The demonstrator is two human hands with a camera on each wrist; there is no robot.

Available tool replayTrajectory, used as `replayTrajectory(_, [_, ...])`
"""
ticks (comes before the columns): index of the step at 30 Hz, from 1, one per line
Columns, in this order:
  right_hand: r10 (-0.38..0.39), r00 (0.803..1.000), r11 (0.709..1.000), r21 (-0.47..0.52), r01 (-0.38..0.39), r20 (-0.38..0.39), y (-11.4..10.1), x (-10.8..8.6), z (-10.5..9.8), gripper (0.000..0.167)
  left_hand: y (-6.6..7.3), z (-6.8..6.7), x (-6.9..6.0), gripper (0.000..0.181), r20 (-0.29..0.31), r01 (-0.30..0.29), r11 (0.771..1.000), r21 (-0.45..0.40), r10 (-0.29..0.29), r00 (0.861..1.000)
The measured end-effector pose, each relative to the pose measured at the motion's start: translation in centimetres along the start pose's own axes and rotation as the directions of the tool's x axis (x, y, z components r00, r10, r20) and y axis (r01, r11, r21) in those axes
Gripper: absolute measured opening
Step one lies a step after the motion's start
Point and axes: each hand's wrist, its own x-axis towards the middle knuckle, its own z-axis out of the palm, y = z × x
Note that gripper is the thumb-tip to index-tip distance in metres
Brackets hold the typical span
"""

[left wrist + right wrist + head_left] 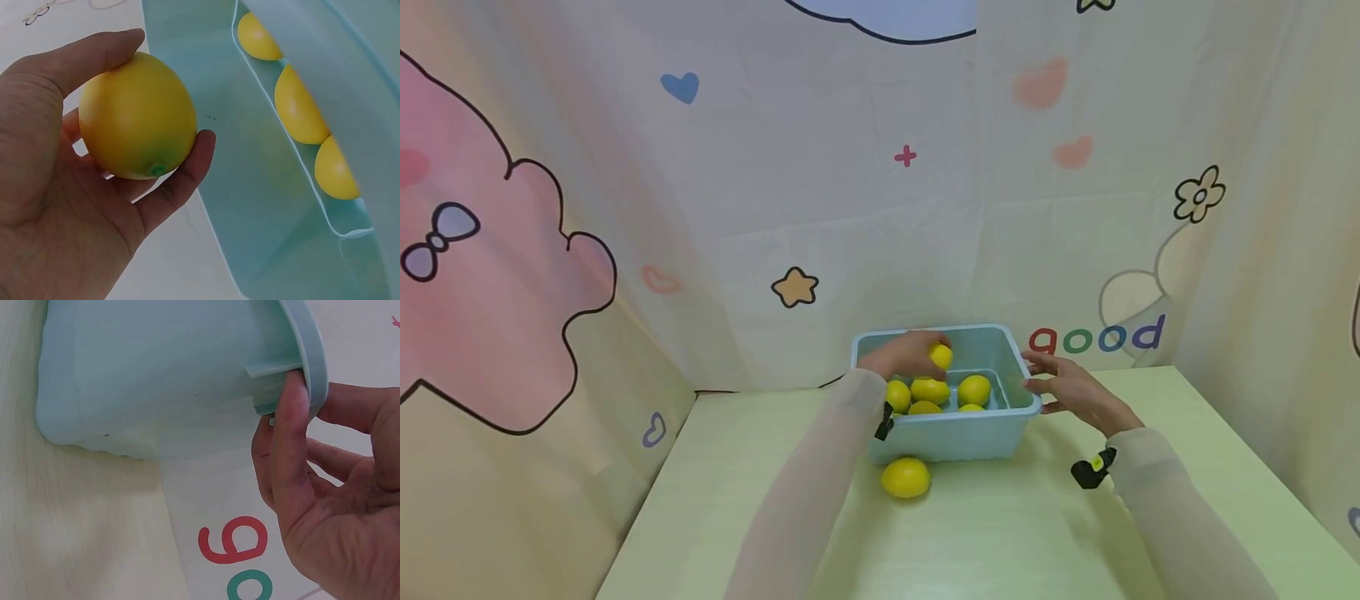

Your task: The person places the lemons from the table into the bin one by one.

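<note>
My left hand (906, 354) grips a yellow lemon (137, 112) between thumb and fingers, above the inside of a light-blue plastic bin (955, 437). In the left wrist view the lemon's green-tinged stem end shows. Several more lemons (974, 390) lie on the bin's floor, some partly hidden by its front wall. With the right hand (1075, 396) I pinch the bin's right rim (315, 359), fingers tucked under its lip. Another lemon (906, 478) rests on the table just in front of the bin.
The bin stands toward the back of a pale wooden table (745, 492). A cartoon-printed cloth (850, 217) hangs close behind it and along both sides. Each wrist wears a small black camera (1090, 472).
</note>
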Motion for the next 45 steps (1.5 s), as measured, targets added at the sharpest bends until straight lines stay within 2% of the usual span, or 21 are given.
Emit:
replayTrajectory(4, [-0.001, 1.0, 1.0, -0.001, 0.001, -0.003, 0.1, 0.0, 0.0, 0.069, 0.2, 0.1, -0.1, 0.059, -0.006, 0.005, 1.0, -0.003, -0.005, 1.0])
replayTrajectory(14, [-0.002, 1.0, 1.0, 0.008, 0.002, -0.006, 0.1, 0.0, 0.0, 0.069, -0.1, 0.5, 0.5, 0.057, -0.043, -0.041, 0.999, -0.009, 0.04, 0.998])
replayTrajectory(22, [-0.006, 1.0, 1.0, 0.011, 0.006, -0.008, 0.1, 0.0, 0.1, 0.071, -0.4, 0.5, 0.5, 0.055, -0.041, -0.048, 0.997, -0.064, 0.045, 0.998])
replayTrajectory(26, [-0.006, 1.0, 1.0, 0.018, 0.006, -0.006, 0.2, 0.0, 0.1, 0.069, -0.7, 0.5, 0.4, 0.052, -0.055, -0.061, 0.997, -0.049, 0.059, 0.997])
replayTrajectory(35, [-0.003, 1.0, 1.0, 0.011, 0.003, -0.008, 0.3, 0.1, 0.0, 0.068, -0.8, 0.1, -0.6, 0.049, -0.065, -0.086, 0.996, -0.032, 0.084, 0.994])
replayTrajectory(45, [0.001, 1.0, 1.0, 0.001, -0.001, -0.009, 0.3, 0.1, 0.1, 0.069, -1.1, 0.0, -2.5, 0.049, -0.087, -0.173, 0.984, 0.034, 0.176, 0.981])
